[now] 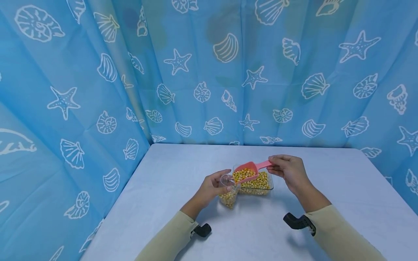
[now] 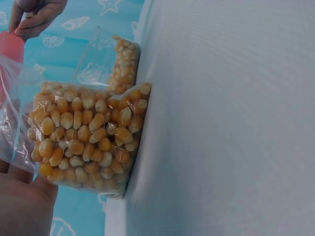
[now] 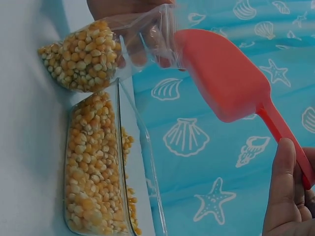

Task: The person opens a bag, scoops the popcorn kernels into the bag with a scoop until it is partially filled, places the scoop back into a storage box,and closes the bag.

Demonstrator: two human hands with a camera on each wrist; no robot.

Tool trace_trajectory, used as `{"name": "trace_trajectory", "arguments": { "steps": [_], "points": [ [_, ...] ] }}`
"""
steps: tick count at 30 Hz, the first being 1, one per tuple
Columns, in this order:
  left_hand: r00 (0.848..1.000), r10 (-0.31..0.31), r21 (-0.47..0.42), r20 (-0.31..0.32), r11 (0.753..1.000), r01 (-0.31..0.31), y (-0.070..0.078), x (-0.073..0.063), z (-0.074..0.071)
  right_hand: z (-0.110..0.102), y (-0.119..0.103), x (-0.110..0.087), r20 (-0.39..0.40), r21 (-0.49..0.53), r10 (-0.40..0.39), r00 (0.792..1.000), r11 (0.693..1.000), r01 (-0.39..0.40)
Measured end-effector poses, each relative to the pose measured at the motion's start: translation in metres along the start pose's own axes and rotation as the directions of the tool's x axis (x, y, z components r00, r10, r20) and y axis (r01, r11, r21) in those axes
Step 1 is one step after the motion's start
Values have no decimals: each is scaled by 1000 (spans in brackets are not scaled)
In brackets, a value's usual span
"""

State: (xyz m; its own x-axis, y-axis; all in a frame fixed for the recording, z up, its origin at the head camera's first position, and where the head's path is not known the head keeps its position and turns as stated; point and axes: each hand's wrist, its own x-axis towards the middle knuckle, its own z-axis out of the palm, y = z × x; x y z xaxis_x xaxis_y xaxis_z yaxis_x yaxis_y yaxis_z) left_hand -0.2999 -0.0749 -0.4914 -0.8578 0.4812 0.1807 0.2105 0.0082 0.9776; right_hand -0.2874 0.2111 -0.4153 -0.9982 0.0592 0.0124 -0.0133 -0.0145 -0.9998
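My left hand (image 1: 206, 188) holds a clear zip bag (image 1: 228, 199) by its top, thumb on one side and fingers on the other. The lower part of the bag bulges with yellow corn kernels (image 2: 83, 132) and its base touches the table. Between thumb and fingers, my right hand (image 1: 291, 173) pinches the handle of a pink scoop (image 3: 226, 73). The scoop carries corn kernels (image 1: 243, 174), and its front edge lies at the bag's mouth. Under and behind the scoop stands a clear glass container (image 3: 119, 147) holding more corn kernels.
A white cloth covers the table (image 1: 183, 159). Blue curtains (image 1: 202, 72) with white shells and starfish hang behind it and along the left side. Black wrist straps (image 1: 298, 222) sit over the beige sleeves (image 1: 339, 232).
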Motion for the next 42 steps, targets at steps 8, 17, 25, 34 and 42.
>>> {"name": "trace_trajectory", "arguments": {
  "steps": [8, 17, 25, 34, 42],
  "points": [
    [1000, -5, 6, 4, 1000, 5, 1, 0, 0, 0, -4, -1, -4, -25, 1, 1000, 1000, -1],
    [1000, -21, 11, -16, 1000, 21, 2, 0, 0, 1, -7, 1, 17, -63, -30, 999, 998, 31],
    [999, -38, -15, -2, 999, 38, 1, 0, 0, 1, -7, 1, 13, -71, -19, 1000, 997, 20],
    [999, -28, -55, 42, 998, 31, 14, -2, 0, 2, -7, 2, 20, -96, -46, 999, 994, 47],
    [998, 2, -65, 66, 998, 2, 30, -9, 4, 4, -10, 3, 17, -133, -66, 998, 989, 68]
  ]
}}
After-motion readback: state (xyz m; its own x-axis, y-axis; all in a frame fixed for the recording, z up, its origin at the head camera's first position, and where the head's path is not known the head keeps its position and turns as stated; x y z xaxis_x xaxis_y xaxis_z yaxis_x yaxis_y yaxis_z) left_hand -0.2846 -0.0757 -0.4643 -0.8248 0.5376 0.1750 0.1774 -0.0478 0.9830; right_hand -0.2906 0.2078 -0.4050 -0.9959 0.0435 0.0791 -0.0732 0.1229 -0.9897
